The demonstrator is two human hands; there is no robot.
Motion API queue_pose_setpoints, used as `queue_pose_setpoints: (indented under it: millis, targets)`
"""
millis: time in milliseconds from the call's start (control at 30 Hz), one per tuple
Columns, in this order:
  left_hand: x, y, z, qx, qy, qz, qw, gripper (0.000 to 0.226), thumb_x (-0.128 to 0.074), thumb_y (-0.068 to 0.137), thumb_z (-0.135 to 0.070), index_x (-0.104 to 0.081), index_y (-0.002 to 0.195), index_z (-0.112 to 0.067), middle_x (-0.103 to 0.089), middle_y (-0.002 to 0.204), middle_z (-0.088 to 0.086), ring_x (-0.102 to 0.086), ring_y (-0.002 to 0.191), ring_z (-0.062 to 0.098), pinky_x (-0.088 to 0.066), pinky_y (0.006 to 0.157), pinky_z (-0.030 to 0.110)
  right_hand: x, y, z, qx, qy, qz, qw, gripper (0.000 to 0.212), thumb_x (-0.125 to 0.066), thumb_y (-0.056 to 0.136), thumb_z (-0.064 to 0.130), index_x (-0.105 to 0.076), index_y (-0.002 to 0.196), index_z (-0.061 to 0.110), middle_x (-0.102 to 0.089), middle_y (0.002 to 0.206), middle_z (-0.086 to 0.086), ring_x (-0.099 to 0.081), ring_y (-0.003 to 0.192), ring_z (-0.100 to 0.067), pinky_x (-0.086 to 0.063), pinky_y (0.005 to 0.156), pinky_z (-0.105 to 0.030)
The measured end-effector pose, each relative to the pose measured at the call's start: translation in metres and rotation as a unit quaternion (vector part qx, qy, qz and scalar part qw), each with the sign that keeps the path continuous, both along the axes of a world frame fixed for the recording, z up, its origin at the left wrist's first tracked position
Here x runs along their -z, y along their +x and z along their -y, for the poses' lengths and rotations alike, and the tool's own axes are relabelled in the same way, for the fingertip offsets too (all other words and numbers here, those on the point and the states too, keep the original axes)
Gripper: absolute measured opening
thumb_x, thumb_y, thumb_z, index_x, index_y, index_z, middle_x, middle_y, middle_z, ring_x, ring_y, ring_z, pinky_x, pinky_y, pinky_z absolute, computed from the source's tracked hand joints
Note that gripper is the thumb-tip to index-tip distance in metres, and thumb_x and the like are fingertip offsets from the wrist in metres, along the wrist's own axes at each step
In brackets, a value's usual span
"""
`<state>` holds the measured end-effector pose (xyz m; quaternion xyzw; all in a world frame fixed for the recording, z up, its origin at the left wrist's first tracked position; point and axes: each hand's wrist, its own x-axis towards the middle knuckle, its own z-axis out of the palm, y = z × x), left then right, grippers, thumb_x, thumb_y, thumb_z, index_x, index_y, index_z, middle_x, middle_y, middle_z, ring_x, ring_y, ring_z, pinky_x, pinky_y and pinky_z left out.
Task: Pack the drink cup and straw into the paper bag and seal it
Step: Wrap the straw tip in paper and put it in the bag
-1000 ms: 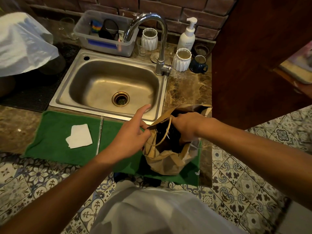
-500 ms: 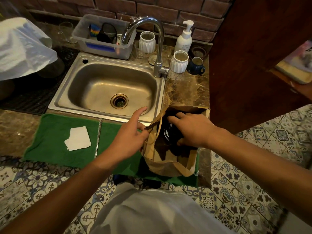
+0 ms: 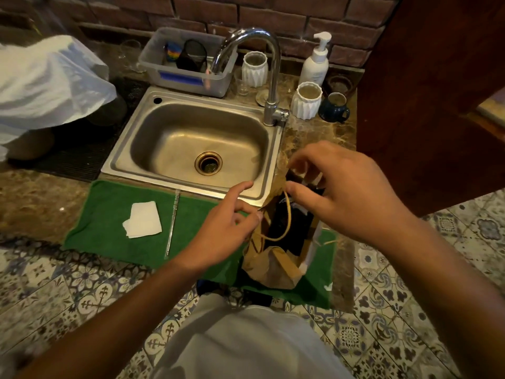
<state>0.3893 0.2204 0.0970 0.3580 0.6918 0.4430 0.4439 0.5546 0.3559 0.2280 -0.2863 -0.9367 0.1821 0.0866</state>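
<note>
Brown paper is pinched at two places on the paper bag [image 3: 276,266], which serves as the landmark throughout. The grip of the left hand [image 3: 226,231] is narrow, thumb and fingers closed on the bag's near-left rim, the forefinger held out straight above it. The grip of the right hand [image 3: 344,192] is likewise narrow, closed on the far rim beside the twine handle [image 3: 287,214], so the mouth is held apart between the two hands.

Inside the bag a dark shape can be made out, judged to be the drink cup [image 3: 292,222]; its lid cannot be told apart from the shadow. The bag is stood on the green towel [image 3: 109,214] at the tabletop's right end, in front of the sink [image 3: 202,149].

Left of the bag, well apart from it, the straw [image 3: 172,222] is laid on the towel, in what looks like a clear wrapper, its long axis running away from the person, parallel to the bag's left side. A folded napkin [image 3: 143,220] lies farther left.

The left hand is judged the nearer to the straw; it would have to release the rim and reach leftward.
</note>
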Motion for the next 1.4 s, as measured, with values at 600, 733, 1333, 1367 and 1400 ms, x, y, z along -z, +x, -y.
queue_pose_setpoints:
  millis: [600,733,1333,1367,1400]
  targets:
    - [0.084,-0.169,0.117,-0.201,-0.036,-0.111,0.973,0.054,-0.068,0.096,-0.021,-0.049,0.141,-0.042,-0.066,0.116,0.000,-0.069,0.095,0.019,-0.061,0.083,0.043,0.046,-0.155,0.131,-0.048,-0.108,0.052,0.992,0.045,-0.060,0.095,0.049,-0.049,0.135,0.031,-0.056,0.133,0.007,-0.058,0.112,-0.017,-0.039,0.078,-0.032]
    - [0.103,-0.208,0.135,-0.167,-0.058,-0.192,0.965,0.059,-0.069,0.095,-0.019,-0.046,0.148,-0.030,-0.063,0.126,0.008,-0.066,0.101,0.021,-0.058,0.085,0.040,0.084,-0.188,0.144,-0.011,-0.153,0.124,0.980,0.053,-0.056,0.097,0.051,-0.040,0.144,0.032,-0.051,0.144,0.005,-0.059,0.118,-0.021,-0.045,0.088,-0.036]
    - [0.161,-0.263,0.158,-0.143,-0.185,-0.193,0.953,0.079,-0.073,0.090,-0.041,-0.031,0.156,-0.027,-0.064,0.113,0.003,-0.064,0.095,0.022,-0.054,0.082,0.041,0.236,-0.264,0.163,0.159,-0.214,0.251,0.930,0.052,-0.066,0.090,0.052,-0.048,0.132,0.027,-0.066,0.120,0.000,-0.064,0.099,-0.022,-0.051,0.080,-0.035]
    - [0.161,-0.262,0.158,-0.144,-0.184,-0.183,0.955,0.079,-0.073,0.090,-0.041,-0.031,0.156,-0.027,-0.064,0.113,0.003,-0.065,0.096,0.023,-0.054,0.084,0.042,0.240,-0.266,0.163,0.168,-0.219,0.250,0.928,0.053,-0.066,0.089,0.052,-0.048,0.132,0.027,-0.066,0.119,0.000,-0.064,0.097,-0.022,-0.050,0.078,-0.034]
    - [0.161,-0.261,0.158,-0.146,-0.182,-0.176,0.956,0.079,-0.073,0.090,-0.040,-0.031,0.156,-0.027,-0.064,0.112,0.002,-0.064,0.097,0.023,-0.054,0.084,0.041,0.243,-0.268,0.162,0.176,-0.224,0.249,0.926,0.053,-0.066,0.089,0.051,-0.047,0.132,0.027,-0.066,0.118,-0.001,-0.063,0.095,-0.022,-0.049,0.077,-0.033]
